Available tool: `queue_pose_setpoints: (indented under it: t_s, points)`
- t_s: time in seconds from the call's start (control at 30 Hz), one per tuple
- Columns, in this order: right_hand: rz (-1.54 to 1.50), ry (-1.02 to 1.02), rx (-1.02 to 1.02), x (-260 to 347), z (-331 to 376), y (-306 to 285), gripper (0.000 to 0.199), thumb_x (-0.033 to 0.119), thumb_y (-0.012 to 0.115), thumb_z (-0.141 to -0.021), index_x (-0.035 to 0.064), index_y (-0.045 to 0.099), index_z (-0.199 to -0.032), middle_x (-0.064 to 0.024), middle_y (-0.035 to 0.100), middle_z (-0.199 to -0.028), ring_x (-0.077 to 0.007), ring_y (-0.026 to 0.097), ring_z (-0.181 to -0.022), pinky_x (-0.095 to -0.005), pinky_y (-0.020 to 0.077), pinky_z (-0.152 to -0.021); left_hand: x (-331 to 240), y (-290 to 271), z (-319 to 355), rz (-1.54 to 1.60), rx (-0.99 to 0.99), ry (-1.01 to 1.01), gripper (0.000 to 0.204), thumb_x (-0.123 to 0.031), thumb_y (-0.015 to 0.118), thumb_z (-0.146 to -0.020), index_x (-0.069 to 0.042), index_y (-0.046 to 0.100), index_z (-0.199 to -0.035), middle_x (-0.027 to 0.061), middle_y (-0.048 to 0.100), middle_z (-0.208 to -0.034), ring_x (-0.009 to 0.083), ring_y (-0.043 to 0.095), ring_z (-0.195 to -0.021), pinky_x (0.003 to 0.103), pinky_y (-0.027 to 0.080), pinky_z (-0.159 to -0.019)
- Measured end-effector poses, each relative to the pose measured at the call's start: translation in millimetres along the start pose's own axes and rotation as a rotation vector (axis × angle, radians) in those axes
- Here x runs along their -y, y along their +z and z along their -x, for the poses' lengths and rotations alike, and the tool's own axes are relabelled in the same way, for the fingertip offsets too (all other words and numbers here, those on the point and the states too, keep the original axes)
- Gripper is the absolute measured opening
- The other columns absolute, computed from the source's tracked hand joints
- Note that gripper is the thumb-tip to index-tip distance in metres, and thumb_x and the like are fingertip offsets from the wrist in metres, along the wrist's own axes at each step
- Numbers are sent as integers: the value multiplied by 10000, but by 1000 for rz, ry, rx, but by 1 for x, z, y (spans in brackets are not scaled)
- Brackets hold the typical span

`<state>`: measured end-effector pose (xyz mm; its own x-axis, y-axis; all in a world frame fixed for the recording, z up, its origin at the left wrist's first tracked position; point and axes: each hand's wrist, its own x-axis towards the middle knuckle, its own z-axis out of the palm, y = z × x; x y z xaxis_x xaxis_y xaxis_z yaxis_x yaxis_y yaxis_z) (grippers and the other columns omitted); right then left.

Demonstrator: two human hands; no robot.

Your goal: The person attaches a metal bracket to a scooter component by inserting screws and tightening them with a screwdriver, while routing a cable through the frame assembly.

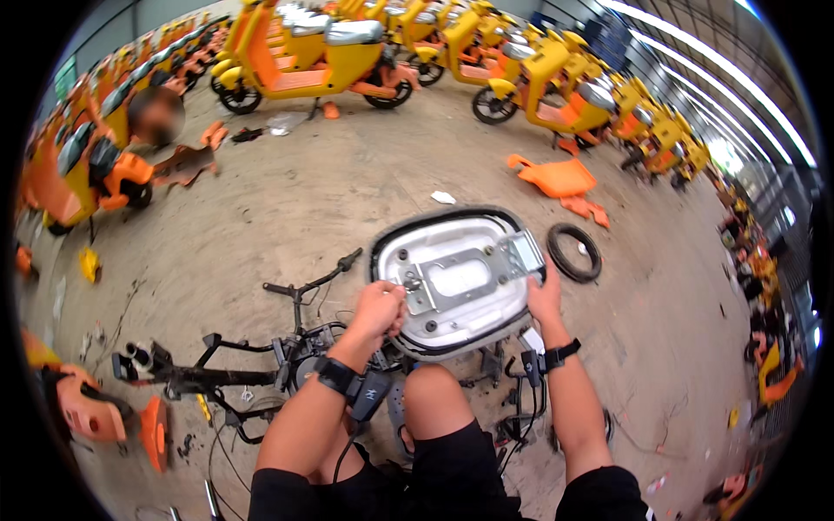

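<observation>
Your upturned scooter seat (456, 278) rests on your knee; white underside up, grey metal bracket (452, 276) bolted across

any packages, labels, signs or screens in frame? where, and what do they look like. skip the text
Sign: far upper left, on the grey wall behind the scooter row; small green rectangular panel, markings too small to make out.
Paper scrap: on the concrete floor beyond the upturned seat; small, white, crumpled; no label visible.
No packages or screens visible.

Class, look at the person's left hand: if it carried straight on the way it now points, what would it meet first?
Probably the metal bracket on the upturned seat's underside; the left hand already touches its near corner.
</observation>
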<state>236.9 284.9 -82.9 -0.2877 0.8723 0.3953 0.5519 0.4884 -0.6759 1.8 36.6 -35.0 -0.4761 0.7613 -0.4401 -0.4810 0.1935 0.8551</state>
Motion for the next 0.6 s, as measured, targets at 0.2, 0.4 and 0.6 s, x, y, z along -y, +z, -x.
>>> queue_pose_setpoints:
  t_s: [0.2, 0.4, 0.6]
  points:
    - [-72, -42, 54, -16, -4, -6, 605, 5, 576, -825, -11, 394, -1402, -240, 468, -1376, -361, 454, -1276, -391, 322, -1090, 14, 10, -3, -52, 42, 84, 154, -136, 424, -993, 10, 467, -1014, 153, 632, -728, 169, 540, -430, 301, 387, -362]
    - [-25, -27, 74, -30, -10, -9, 601, 7, 572, -835, -15, 387, -1407, -226, 452, -1392, -341, 431, -1299, -396, 302, -1106, 7, 12, 6, 0, 104, 210, 138, -158, 456, -997, -23, 463, -1024, 118, 636, -755, 136, 482, -429, 277, 332, -359]
    - [36, -36, 56, -22, -5, -4, 605, 47, 570, -852, 0, 372, -1422, -233, 439, -1397, -353, 432, -1294, -403, 305, -1102, 6, -2, -10, -569, -290, 708, 192, -205, 587, -919, -15, 613, -923, 132, 670, -744, 256, 639, -628, 398, 484, -591]
